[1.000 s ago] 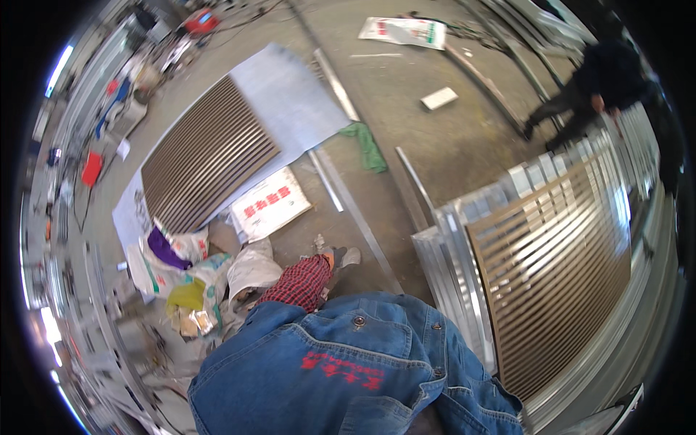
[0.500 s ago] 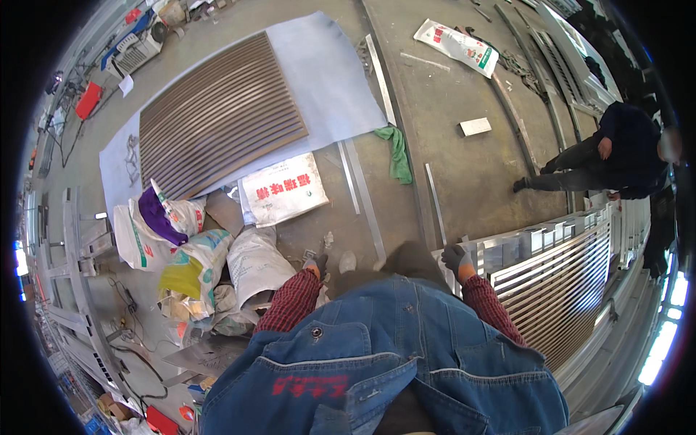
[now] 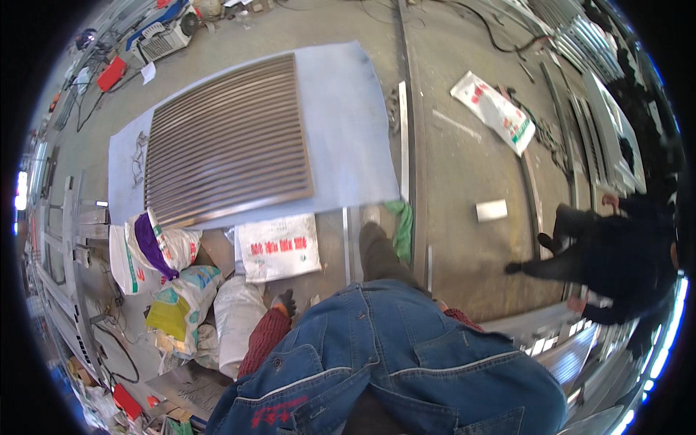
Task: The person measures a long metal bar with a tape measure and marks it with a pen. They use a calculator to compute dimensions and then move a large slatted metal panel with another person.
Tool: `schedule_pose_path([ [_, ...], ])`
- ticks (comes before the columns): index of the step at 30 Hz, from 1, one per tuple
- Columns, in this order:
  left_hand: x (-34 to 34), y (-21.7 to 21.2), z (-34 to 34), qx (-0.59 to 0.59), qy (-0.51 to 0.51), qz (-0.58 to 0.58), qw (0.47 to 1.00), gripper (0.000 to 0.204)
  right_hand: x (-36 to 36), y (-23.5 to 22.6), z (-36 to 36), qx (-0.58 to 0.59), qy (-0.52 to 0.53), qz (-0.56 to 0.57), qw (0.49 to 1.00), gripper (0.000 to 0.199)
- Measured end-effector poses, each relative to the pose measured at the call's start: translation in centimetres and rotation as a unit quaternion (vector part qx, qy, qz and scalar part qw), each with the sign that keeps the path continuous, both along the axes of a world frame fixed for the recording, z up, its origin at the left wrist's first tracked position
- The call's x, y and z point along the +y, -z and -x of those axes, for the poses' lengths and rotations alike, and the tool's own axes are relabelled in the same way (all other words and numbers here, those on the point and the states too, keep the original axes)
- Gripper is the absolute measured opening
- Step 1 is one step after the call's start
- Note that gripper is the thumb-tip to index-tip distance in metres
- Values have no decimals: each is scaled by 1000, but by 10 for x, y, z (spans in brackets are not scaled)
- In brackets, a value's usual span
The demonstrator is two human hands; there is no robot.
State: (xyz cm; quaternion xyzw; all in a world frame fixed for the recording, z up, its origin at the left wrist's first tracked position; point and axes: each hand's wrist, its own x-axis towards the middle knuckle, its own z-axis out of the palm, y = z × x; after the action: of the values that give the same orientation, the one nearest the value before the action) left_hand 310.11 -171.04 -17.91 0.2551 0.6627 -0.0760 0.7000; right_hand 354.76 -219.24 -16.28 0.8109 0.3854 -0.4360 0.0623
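Note:
My left hand, in a dark grey glove, hangs beside my jacket with its fingers loosely apart and nothing seen in it. It is nearest to a white woven sack on the floor. Of my right hand only a sliver shows past the jacket edge, above a red checked sleeve; its fingers are hidden. One of my legs is stretched forward, the shoe by a green cloth. Ahead on the left, a slatted metal panel lies on a pale blue sheet.
Stuffed bags and a flat white sack lie on the left. Metal strips and a long rail run ahead. On the right are a small white block, a printed sack and another person beside metal frames.
My body has moved forward and turned, with one leg now ahead. My right hand has left the metal frame on the right and gone mostly behind the jacket. The co-worker's legs have shifted.

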Motion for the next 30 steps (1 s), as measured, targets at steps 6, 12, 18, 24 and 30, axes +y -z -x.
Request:
schedule_pose_path([
  [6, 76, -80, -126, 64, 45, 9, 997, 55, 280, -24, -269, 246, 424, -205, 847, 26],
  [12, 139, -95, -248, 16, 183, -57, 981, 50, 486, -61, -377, 298, 434, -297, 797, 29],
  [18, 229, -68, -346, -13, 483, -265, 835, 39, 551, -32, -364, 423, 400, -176, 794, 32],
  [24, 349, -9, -453, 34, 436, -164, 884, 65, 652, -10, -492, 240, 288, -184, 909, 45],
  [30, 520, 5, -587, -53, 64, -54, 995, 59, 765, -24, -685, 226, 374, -103, 893, 34],
])
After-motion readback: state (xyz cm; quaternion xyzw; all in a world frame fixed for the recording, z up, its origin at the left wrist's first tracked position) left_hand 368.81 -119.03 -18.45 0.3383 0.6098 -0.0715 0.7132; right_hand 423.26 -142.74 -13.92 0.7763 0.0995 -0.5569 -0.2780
